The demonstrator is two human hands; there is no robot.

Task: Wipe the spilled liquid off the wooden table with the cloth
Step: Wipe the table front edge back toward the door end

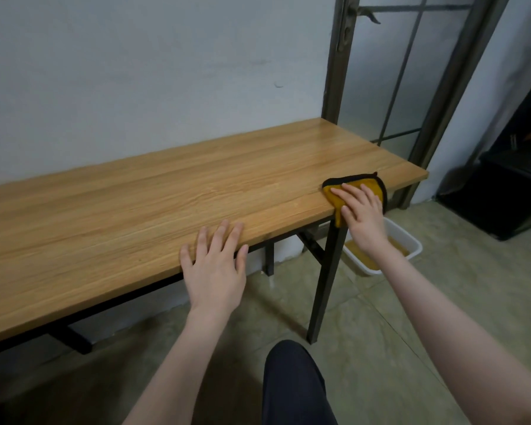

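Note:
A long wooden table [141, 204] on black metal legs runs along the wall. A yellow cloth [373, 184] with a black border lies at the table's near right edge, and part of it hangs over the edge. My right hand [364, 214] presses flat on the cloth with straight fingers. My left hand [215, 268] rests flat on the table's front edge, fingers spread. I see no liquid on the wood around the cloth.
A white plastic tub [411, 251] holding yellowish liquid stands on the tiled floor under the table's right end. A metal-framed glass door [393, 72] is behind the table. A black box [509, 191] sits on the floor at far right. My dark-trousered knee [292, 381] is below.

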